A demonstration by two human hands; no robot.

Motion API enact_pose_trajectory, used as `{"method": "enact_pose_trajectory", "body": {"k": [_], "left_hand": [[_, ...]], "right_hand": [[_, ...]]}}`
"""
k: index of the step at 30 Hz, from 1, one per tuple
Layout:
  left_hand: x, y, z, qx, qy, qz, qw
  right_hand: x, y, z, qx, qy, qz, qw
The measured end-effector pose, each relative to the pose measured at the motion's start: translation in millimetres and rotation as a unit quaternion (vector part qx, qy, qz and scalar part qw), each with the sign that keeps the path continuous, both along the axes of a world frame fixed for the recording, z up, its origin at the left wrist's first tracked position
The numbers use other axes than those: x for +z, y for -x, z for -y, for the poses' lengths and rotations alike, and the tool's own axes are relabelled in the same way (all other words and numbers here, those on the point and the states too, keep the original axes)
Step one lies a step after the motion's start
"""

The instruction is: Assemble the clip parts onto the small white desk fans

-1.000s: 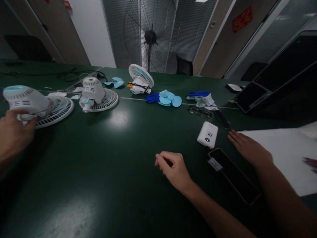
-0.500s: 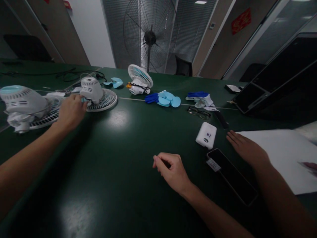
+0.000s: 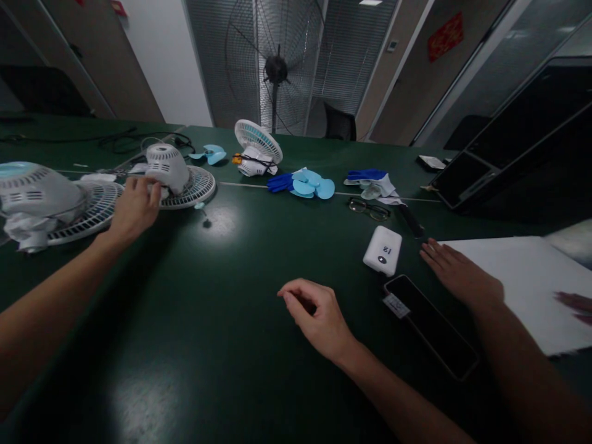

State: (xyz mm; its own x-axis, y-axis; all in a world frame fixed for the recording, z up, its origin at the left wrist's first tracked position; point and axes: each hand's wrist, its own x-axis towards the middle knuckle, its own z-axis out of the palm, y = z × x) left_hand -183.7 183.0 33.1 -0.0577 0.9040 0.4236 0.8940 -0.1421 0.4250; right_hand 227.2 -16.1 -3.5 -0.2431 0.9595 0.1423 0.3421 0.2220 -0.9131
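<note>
My left hand (image 3: 135,208) reaches to a small white fan (image 3: 167,165) lying face down on its grille. Its fingers are curled against the side of the housing; what is between them is hidden. Just right of that fan is a small light-blue piece (image 3: 200,205), with a dark spot below it on the table. A second white fan (image 3: 41,194) lies face down to the left of this hand. My right hand (image 3: 319,317) hovers or rests over the middle of the green table (image 3: 222,345), thumb and fingertips together, nothing visible in it.
Beyond lie light-blue fan blades (image 3: 313,184), blue-and-white gloves (image 3: 370,182), another small fan (image 3: 256,148) and glasses (image 3: 369,208). At right are a white device (image 3: 383,250), a phone (image 3: 432,327), another person's hand (image 3: 462,277) and white paper (image 3: 522,296).
The light-blue piece at my left fingertips has left them and is now to the right, by the fan's grille. My right hand has barely moved. The view has shifted slightly.
</note>
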Motion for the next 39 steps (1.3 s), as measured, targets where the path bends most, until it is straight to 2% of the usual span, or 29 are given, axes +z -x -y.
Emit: {"method": "enact_pose_trajectory", "body": {"k": [3,6,11,16,20,25,29,33,39], "left_hand": [[-6.6,4.6,-6.2,0.033,-0.002,0.009,0.999],[-11.4,3.8,-5.9,0.014,0.021,0.019,0.999],[-16.9,-7.5,-1.2,-0.015,0.041,0.04,0.998],[-18.1,-15.2,-1.0,-0.005,0.018,0.06,0.998],[-20.1,-22.1,6.4,-0.026,0.001,0.078,0.997],[-28.1,-46.9,31.9,-0.104,-0.003,0.104,0.989],[-33.7,-78.9,58.4,-0.173,0.007,0.115,0.978],[-32.2,-114.4,86.5,-0.264,0.02,0.141,0.954],[-29.1,-159.2,124.5,-0.369,0.06,0.182,0.91]], "right_hand": [[-2.0,-1.6,-1.4,-0.012,-0.036,-0.011,0.999],[-5.6,-2.9,-3.4,-0.004,-0.057,-0.006,0.998],[-11.7,-3.6,-4.8,0.011,-0.046,-0.005,0.999],[-9.4,-3.1,-4.5,0.023,-0.04,-0.022,0.999],[-5.4,-1.6,-4.2,0.008,-0.03,-0.023,0.999],[-7.0,-1.0,-6.3,-0.097,-0.063,0.012,0.993],[-8.8,-1.1,-9.6,-0.167,-0.107,0.093,0.976],[-11.6,-0.4,-12.6,-0.172,-0.137,0.174,0.96],[-14.2,-9.7,-16.3,-0.167,-0.081,0.266,0.946]]}}
